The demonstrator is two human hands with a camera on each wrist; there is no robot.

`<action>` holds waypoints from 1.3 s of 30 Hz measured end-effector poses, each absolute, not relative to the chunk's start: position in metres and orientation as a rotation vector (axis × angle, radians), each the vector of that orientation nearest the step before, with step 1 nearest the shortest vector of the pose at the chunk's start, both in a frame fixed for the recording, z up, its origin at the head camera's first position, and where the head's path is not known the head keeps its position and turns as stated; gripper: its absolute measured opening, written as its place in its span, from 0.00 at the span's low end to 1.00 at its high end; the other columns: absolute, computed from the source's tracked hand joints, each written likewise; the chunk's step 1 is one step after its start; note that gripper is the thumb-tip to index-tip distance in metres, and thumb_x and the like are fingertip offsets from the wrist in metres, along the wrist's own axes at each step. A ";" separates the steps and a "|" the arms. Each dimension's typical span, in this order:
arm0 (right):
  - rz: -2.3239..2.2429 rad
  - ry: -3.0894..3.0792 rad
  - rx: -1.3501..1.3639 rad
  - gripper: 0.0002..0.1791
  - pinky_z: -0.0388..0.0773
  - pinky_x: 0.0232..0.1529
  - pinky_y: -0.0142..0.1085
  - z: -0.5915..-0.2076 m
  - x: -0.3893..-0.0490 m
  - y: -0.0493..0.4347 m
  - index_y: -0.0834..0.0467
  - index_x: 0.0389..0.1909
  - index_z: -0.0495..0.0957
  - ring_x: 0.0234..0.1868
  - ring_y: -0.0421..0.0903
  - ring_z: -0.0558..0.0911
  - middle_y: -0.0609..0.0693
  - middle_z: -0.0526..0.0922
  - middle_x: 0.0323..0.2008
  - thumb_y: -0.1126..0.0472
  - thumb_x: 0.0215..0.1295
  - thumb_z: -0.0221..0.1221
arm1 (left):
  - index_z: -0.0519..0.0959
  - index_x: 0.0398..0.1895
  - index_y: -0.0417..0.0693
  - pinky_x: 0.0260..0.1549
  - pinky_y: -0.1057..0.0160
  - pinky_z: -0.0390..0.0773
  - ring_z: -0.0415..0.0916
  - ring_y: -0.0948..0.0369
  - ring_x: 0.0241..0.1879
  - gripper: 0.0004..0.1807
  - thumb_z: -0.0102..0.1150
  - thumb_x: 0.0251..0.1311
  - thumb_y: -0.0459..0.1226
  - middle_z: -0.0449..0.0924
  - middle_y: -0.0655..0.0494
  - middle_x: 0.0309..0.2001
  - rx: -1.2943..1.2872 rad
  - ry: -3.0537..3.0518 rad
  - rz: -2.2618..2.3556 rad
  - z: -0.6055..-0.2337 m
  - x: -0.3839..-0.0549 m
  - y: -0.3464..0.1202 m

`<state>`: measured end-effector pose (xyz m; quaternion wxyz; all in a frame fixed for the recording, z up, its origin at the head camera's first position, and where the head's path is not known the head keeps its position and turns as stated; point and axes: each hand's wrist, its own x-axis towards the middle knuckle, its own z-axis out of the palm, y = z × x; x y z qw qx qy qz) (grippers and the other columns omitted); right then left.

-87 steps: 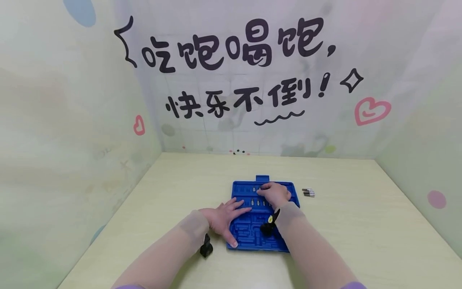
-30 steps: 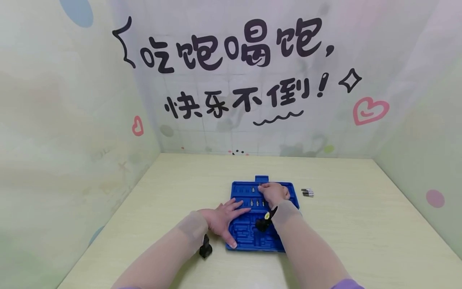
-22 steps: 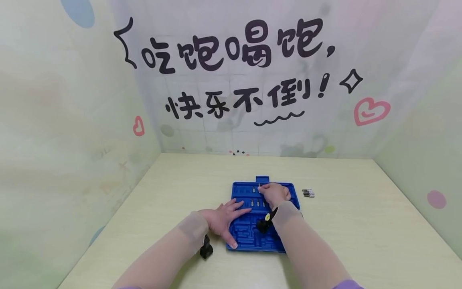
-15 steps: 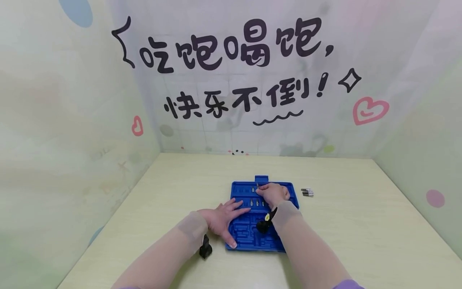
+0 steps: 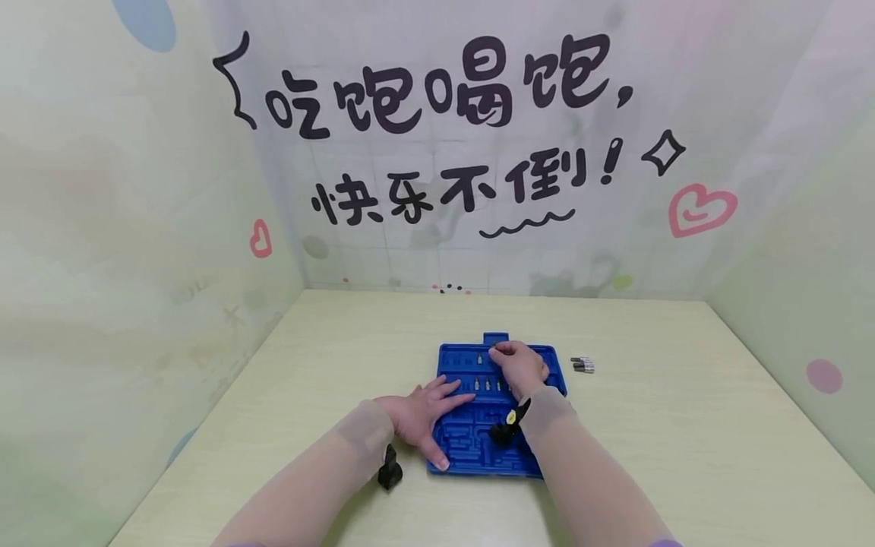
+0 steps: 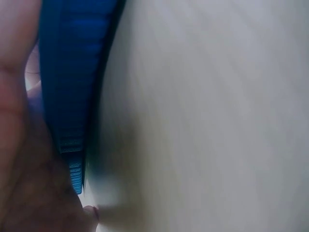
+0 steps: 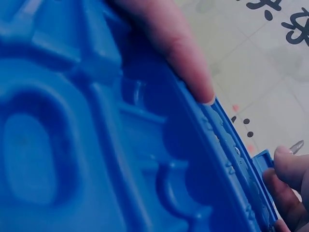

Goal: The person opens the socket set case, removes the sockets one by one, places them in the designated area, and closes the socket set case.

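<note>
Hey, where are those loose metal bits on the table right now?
In the head view, the loose metal bits lie on the table, just right of the blue case's far half, near the right hand.

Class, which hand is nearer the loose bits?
Right. The right hand is over the case, just left of the loose bits; the left hand is farther, at the case's left edge.

The case (image 5: pixel 472 442) is blue, the table (image 5: pixel 683 425) cream.
</note>
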<state>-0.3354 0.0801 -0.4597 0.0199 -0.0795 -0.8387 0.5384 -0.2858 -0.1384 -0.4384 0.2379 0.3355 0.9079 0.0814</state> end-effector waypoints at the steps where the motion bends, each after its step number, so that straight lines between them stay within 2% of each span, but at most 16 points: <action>1: 1.687 -2.589 -0.241 0.14 0.32 0.66 0.58 -0.460 -0.335 0.080 0.54 0.48 0.81 0.65 0.60 0.58 0.54 0.80 0.51 0.51 0.68 0.59 | 0.42 0.77 0.73 0.68 0.41 0.41 0.24 0.55 0.75 0.62 0.69 0.40 0.65 0.33 0.59 0.77 0.921 2.487 0.223 -0.439 -0.286 -0.139; 5: 1.765 -2.530 -0.241 0.16 0.36 0.65 0.59 -0.461 -0.335 0.082 0.53 0.49 0.81 0.65 0.60 0.57 0.54 0.80 0.51 0.49 0.68 0.59 | 0.41 0.76 0.73 0.68 0.41 0.40 0.23 0.54 0.75 0.62 0.69 0.40 0.66 0.32 0.59 0.77 0.927 2.489 0.231 -0.441 -0.287 -0.139; 9: 1.831 -2.503 -0.250 0.18 0.45 0.63 0.60 -0.459 -0.333 0.084 0.51 0.51 0.81 0.65 0.62 0.53 0.53 0.80 0.52 0.47 0.66 0.60 | 0.41 0.76 0.73 0.68 0.41 0.40 0.23 0.55 0.75 0.62 0.69 0.40 0.65 0.32 0.59 0.77 0.922 2.489 0.237 -0.441 -0.287 -0.139; 12: 1.811 -2.525 -0.219 0.18 0.45 0.63 0.60 -0.457 -0.331 0.089 0.52 0.51 0.81 0.65 0.61 0.54 0.53 0.80 0.52 0.47 0.66 0.60 | 0.41 0.76 0.73 0.68 0.41 0.39 0.23 0.55 0.75 0.62 0.69 0.41 0.65 0.32 0.59 0.77 0.922 2.479 0.239 -0.441 -0.287 -0.139; 14: 1.765 -2.551 -0.185 0.17 0.41 0.64 0.60 -0.454 -0.330 0.094 0.54 0.50 0.81 0.65 0.61 0.57 0.54 0.80 0.52 0.48 0.66 0.60 | 0.41 0.76 0.73 0.68 0.41 0.40 0.23 0.55 0.75 0.62 0.68 0.41 0.66 0.32 0.59 0.77 0.928 2.471 0.237 -0.441 -0.287 -0.138; 17: 1.752 -2.576 -0.125 0.18 0.51 0.66 0.56 -0.449 -0.331 0.104 0.56 0.50 0.81 0.61 0.59 0.66 0.55 0.80 0.52 0.50 0.66 0.60 | 0.41 0.76 0.74 0.68 0.41 0.40 0.23 0.55 0.75 0.61 0.67 0.41 0.66 0.32 0.59 0.77 0.935 2.467 0.237 -0.441 -0.287 -0.137; 21: 1.797 -2.574 -0.007 0.19 0.70 0.57 0.51 -0.443 -0.333 0.123 0.60 0.52 0.80 0.55 0.55 0.76 0.57 0.79 0.53 0.53 0.67 0.60 | 0.41 0.76 0.73 0.68 0.41 0.40 0.23 0.55 0.75 0.62 0.68 0.41 0.66 0.32 0.59 0.77 0.927 2.477 0.238 -0.441 -0.286 -0.137; 30: 1.604 -2.710 0.156 0.20 0.70 0.57 0.52 -0.434 -0.326 0.178 0.64 0.51 0.79 0.54 0.56 0.75 0.60 0.79 0.52 0.52 0.67 0.60 | 0.42 0.77 0.72 0.68 0.41 0.39 0.23 0.55 0.75 0.62 0.69 0.41 0.65 0.32 0.59 0.77 0.927 2.473 0.244 -0.441 -0.286 -0.138; 39: 1.354 -2.878 0.236 0.21 0.71 0.48 0.49 -0.436 -0.324 0.240 0.63 0.49 0.81 0.48 0.55 0.77 0.59 0.81 0.48 0.50 0.65 0.61 | 0.42 0.77 0.72 0.68 0.40 0.39 0.24 0.54 0.75 0.61 0.69 0.42 0.64 0.32 0.58 0.77 0.924 2.477 0.248 -0.438 -0.285 -0.138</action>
